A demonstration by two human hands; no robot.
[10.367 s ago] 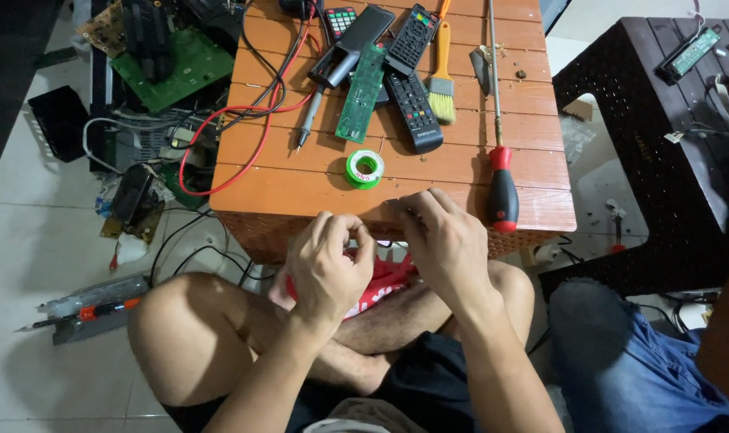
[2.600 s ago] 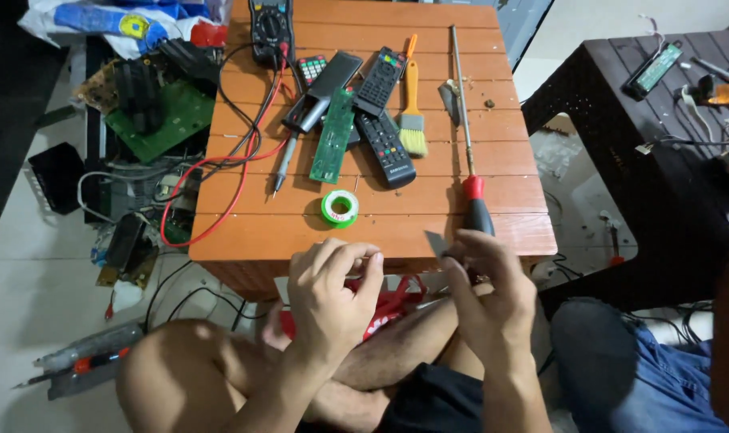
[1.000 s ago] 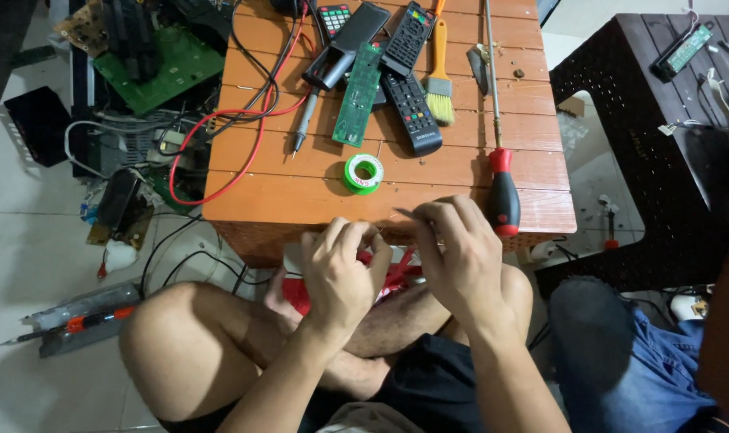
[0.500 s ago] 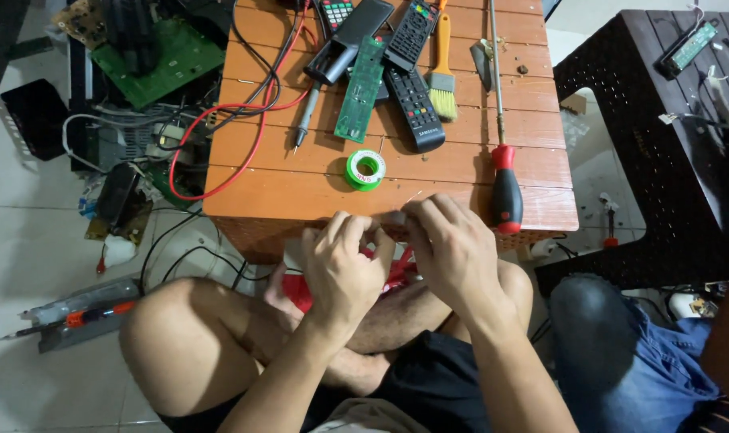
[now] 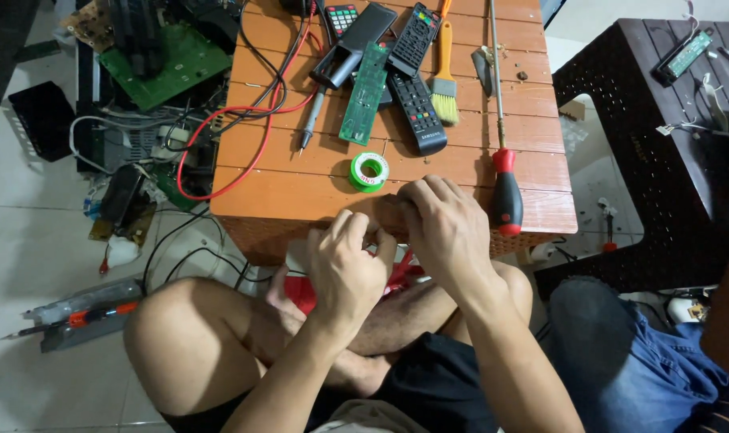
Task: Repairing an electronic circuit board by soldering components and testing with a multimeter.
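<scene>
1. Bare skin first: the left hand [image 5: 350, 269] and right hand [image 5: 447, 232] are huddled together just past the near edge of the table [image 5: 300, 188], above the person's crossed legs. Fingers of both are curled tight, fingertips nearly touching each other.
2. Whatever they pinch is hidden by the fingers; I cannot tell what it is, only that it is small enough to vanish between them. Judging by that, it is light and easy to drop, best taken by its edges between fingertips rather than squeezed.
3. Just beneath the hands a red object [image 5: 396, 281] shows in the lap, partly covered.
4. Just beside the right hand, on the table, lies a long screwdriver [image 5: 506, 188] with a red and black handle, its shaft running away to the far side.
5. A little farther off sits a green solder reel [image 5: 369, 171], lying flat, apart from both hands.
6. Farther still: a bare green circuit strip [image 5: 364, 94], a black remote control [image 5: 417, 112] beside it, another remote [image 5: 415, 38] beyond, and a yellow-handled brush [image 5: 445, 72].
7. Red and black test leads [image 5: 256, 132] loop over the left part of the table.
8. On the floor to the left, a green circuit board [image 5: 176, 64] lies among tangled cables.
9. At the right, a dark table [image 5: 645, 152] and another person's blue-jeaned leg [image 5: 629, 361].
</scene>
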